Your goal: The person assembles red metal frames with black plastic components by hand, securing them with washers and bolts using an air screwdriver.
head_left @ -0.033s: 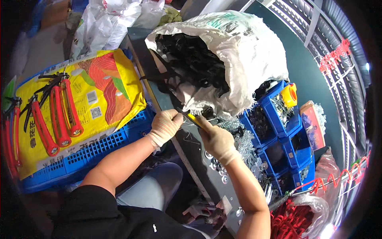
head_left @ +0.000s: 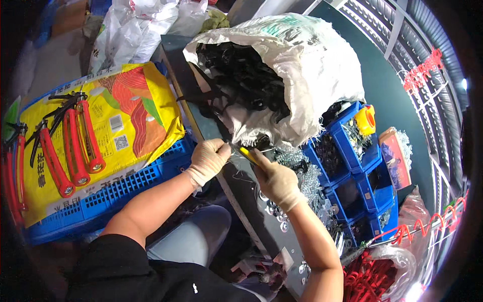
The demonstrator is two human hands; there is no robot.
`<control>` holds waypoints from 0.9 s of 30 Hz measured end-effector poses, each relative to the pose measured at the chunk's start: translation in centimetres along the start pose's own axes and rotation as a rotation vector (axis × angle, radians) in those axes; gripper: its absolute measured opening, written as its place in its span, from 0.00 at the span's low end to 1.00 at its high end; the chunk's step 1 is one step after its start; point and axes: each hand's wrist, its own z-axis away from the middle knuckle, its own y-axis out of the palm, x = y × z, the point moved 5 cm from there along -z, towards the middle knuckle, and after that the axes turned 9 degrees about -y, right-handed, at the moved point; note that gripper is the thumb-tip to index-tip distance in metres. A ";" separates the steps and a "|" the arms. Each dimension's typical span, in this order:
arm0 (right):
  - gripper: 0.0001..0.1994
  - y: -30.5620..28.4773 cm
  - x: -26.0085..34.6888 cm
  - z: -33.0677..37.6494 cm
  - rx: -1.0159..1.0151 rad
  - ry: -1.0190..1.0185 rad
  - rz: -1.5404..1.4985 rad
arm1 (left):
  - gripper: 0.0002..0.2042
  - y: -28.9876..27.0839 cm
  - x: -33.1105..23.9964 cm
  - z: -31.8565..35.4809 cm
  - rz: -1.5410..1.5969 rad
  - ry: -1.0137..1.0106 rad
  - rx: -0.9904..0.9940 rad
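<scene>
White gloves (head_left: 209, 158), yellow tool handle (head_left: 248, 153), white sack (head_left: 307, 75) of black parts (head_left: 246, 80), blue bins (head_left: 352, 166), red-handled tools (head_left: 75, 146) on yellow-orange bag (head_left: 136, 121).

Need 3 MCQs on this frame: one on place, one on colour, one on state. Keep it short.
1. Where do the finished red-handled tools lie?
A. on the yellow sack over the blue crate
B. inside the white sack
C. in the blue bins

2. What colour is the handle of the tool in the right hand?
A. red
B. yellow
C. green

3. What state is the white sack of black parts in?
A. tied shut
B. open, its black parts showing
C. folded flat

Answers:
1 A: they rest in a row on the yellow sack that covers the blue crate.
2 B: a yellow handle juts from the gloved right hand toward the left hand.
3 B: its mouth gapes and the black parts show inside.
</scene>
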 end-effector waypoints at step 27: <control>0.20 -6.1 -3.9 10.3 -0.576 0.341 -0.823 | 0.11 -6.4 -10.9 9.1 -0.022 0.498 0.311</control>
